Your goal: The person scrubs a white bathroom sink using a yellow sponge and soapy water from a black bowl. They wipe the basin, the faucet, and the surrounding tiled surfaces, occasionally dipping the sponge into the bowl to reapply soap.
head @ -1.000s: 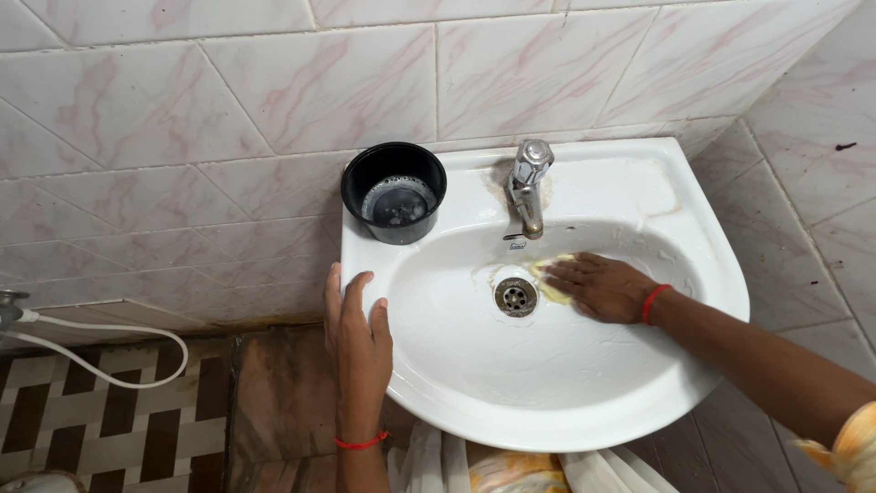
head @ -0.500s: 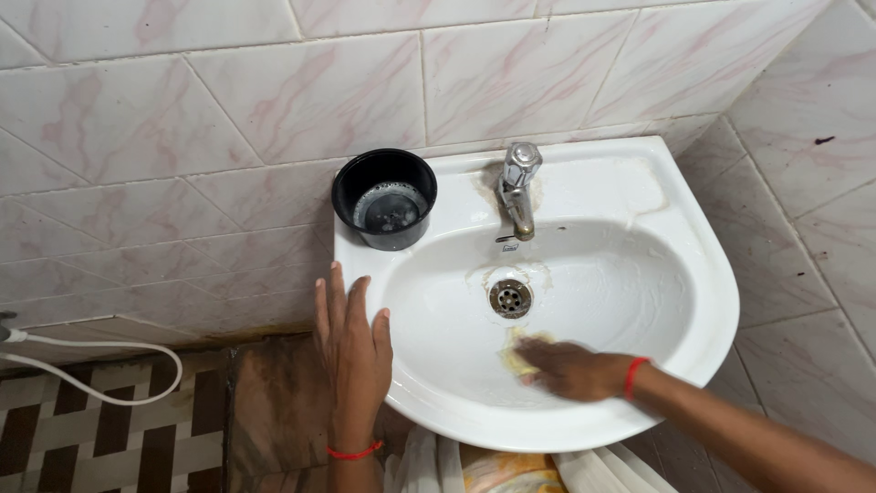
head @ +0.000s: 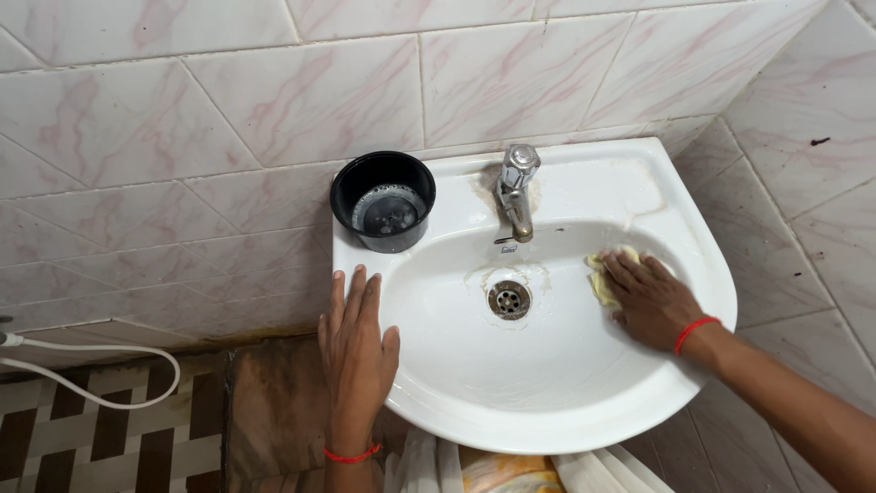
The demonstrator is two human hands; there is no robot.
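Observation:
A white wall-mounted sink point(head: 557, 402) fills the middle of the view. My left hand point(head: 358, 351) lies flat on its left rim, fingers together, holding nothing. My right hand point(head: 650, 298) presses a yellow sponge point(head: 604, 278) against the right inner wall of the basin, fingers spread over it. The metal drain point(head: 509, 299) sits left of that hand. A chrome tap point(head: 516, 190) stands at the back of the basin. Both wrists wear a red thread.
A black bowl point(head: 382, 200) with soapy water stands on the sink's back left corner. Pink-veined tiles cover the wall point(head: 228, 119). A white hose point(head: 91, 388) runs over the brown-and-white floor tiles at lower left. Cloth point(head: 493, 470) shows under the sink's front edge.
My right hand slid the sponge from beside the drain to the front of the basin, then up to the right wall. My left hand stayed on the rim.

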